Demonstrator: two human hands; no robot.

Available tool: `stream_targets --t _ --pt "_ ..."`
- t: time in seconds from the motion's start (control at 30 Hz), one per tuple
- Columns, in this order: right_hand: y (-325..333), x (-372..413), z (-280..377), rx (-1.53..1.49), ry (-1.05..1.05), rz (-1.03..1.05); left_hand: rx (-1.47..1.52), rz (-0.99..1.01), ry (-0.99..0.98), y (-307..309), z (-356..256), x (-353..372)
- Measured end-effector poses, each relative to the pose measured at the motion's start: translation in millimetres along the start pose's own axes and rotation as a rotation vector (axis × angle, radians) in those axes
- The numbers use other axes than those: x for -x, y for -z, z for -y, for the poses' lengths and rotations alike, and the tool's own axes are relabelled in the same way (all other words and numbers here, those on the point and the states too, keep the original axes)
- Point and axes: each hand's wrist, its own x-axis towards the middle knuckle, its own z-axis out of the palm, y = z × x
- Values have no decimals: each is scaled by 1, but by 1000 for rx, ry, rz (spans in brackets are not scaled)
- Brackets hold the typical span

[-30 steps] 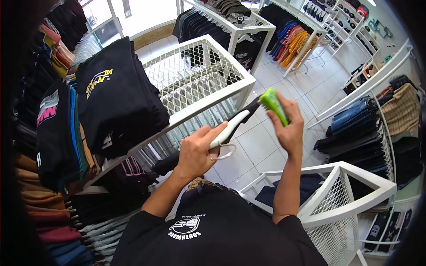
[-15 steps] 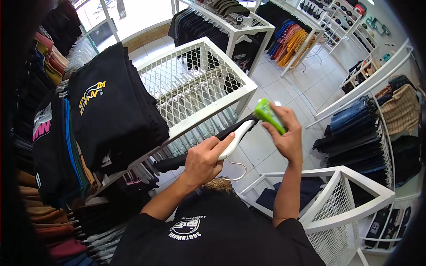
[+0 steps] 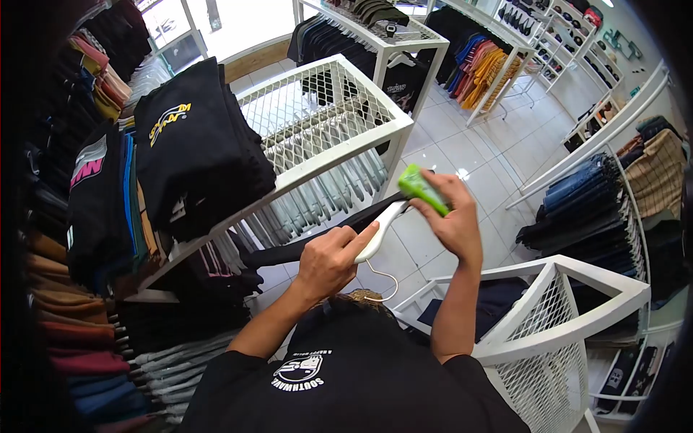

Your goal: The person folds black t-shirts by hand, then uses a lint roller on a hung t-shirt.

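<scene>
My left hand [image 3: 328, 261] is closed round a white hanger [image 3: 381, 232], its thumb or index finger lying along the top. The metal hook points down toward my body. A long dark garment [image 3: 317, 242] hangs from the hanger and stretches away to the left and right of it. In my right hand [image 3: 456, 220] is a bright green object [image 3: 422, 189], slightly blurred, held between thumb and fingers at the hanger's far end, close to the dark cloth.
A white mesh-topped rack [image 3: 339, 155] with hangers stands ahead. Folded black shirts [image 3: 195, 144] lie on its left part. A white mesh stand [image 3: 541, 350] is close at the right. Jeans [image 3: 577, 206] hang at the far right, beyond the tiled floor [image 3: 491, 166].
My right hand and the green object have moved a little left, toward the hanger's far end. The surroundings have shifted slightly in the view. My left hand keeps its hold.
</scene>
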Motion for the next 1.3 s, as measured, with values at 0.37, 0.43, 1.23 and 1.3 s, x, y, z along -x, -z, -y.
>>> stream_targets --t 0.37,0.43,1.23,1.3 --pt "-20 47 -33 111 -239 -63 -189 40 12 16 -33 83" --pt "-29 62 4 -140 -77 109 -204 29 -14 23 -40 94" --pt "-5 355 133 205 -191 -296 -185 21 -263 137 -132 310" --pt "-9 366 167 68 -142 -216 -161 44 -288 137 -140 312"
